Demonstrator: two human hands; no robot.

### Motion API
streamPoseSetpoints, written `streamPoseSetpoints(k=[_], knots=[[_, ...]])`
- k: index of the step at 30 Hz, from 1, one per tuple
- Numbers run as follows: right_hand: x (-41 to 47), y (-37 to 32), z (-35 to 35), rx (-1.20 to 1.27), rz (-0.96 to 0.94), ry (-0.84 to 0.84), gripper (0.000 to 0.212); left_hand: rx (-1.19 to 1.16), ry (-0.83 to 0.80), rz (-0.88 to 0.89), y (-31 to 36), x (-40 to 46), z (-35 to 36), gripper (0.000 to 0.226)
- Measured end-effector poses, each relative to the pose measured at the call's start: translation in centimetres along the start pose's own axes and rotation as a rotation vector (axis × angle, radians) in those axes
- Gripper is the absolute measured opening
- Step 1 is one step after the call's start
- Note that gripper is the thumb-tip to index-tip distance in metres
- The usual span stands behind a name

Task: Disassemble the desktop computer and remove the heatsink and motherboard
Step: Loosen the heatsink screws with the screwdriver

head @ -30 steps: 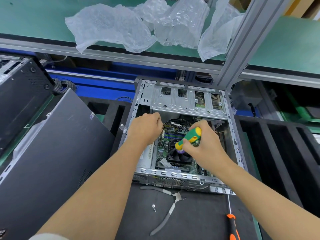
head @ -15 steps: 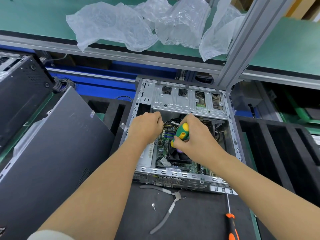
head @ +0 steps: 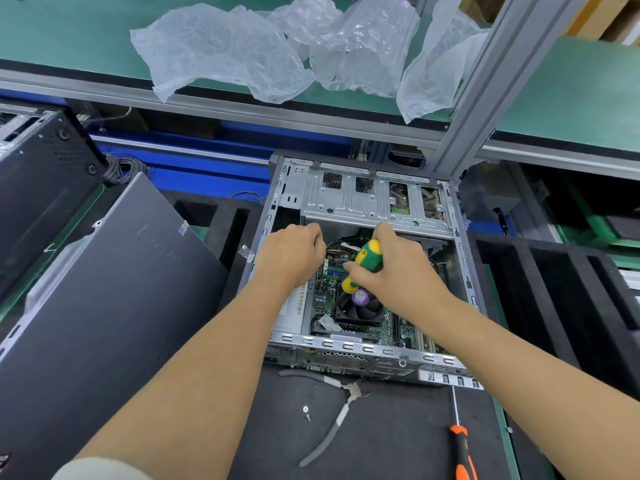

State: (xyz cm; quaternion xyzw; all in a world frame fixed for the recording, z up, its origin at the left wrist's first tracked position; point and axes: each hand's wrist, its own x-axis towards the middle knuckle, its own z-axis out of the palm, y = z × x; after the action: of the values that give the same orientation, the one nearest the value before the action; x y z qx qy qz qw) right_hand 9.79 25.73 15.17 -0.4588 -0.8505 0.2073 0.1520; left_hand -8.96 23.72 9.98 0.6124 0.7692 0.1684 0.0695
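An open desktop case [head: 363, 199] lies on the black mat with its side off. Inside, the green motherboard [head: 323, 292] carries a black heatsink fan [head: 360, 311] with a purple centre label. My right hand [head: 398, 271] grips a green and yellow screwdriver [head: 367, 259], tip pointing down at the fan's upper left corner. My left hand [head: 292, 252] reaches into the case's upper left, fingers curled among the cables [head: 337, 245]; what they hold is hidden.
The removed dark side panel [head: 104, 306] leans at left beside another black case [head: 41, 181]. Grey pliers [head: 332, 420], a loose screw [head: 306, 412] and an orange-handled screwdriver [head: 462, 448] lie on the mat in front. Black foam trays [head: 561, 306] sit right; plastic bags [head: 284, 46] lie on the green shelf.
My right hand has shifted left and tilted the screwdriver more upright over the fan's upper left corner. My left hand has stayed in place.
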Motion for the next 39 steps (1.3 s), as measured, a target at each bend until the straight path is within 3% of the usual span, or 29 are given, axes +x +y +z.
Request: streamPoseSetpoints(k=[5,13,18,26,33,39], knots=[[-0.5,-1.9,0.0,-0.277,-0.091,0.024,0.054,0.006,0.004,-0.004,0.1,0.0,0.0,0.025],[-0.1,-2.8,-1.1,-0.28,-0.207,-0.161,0.045,0.014,0.007,-0.009,0.0,0.0,0.3,0.023],[0.5,-3.4,-1.1,-0.308,-0.118,-0.172,0.049,0.007,0.011,-0.003,0.0,-0.1,0.2,0.023],[1.1,-4.4,-1.6,-0.701,0.008,-0.134,0.074,0.007,-0.007,-0.005,0.0,0.0,0.2,0.023],[1.2,-4.9,-1.6,-0.638,-0.168,-0.177,0.049,0.007,0.005,0.001,0.2,-0.2,0.2,0.022],[1.2,-5.1,-1.5,-0.592,-0.302,-0.201,0.047,0.007,-0.033,-0.008,0.1,-0.1,0.0,0.021]])
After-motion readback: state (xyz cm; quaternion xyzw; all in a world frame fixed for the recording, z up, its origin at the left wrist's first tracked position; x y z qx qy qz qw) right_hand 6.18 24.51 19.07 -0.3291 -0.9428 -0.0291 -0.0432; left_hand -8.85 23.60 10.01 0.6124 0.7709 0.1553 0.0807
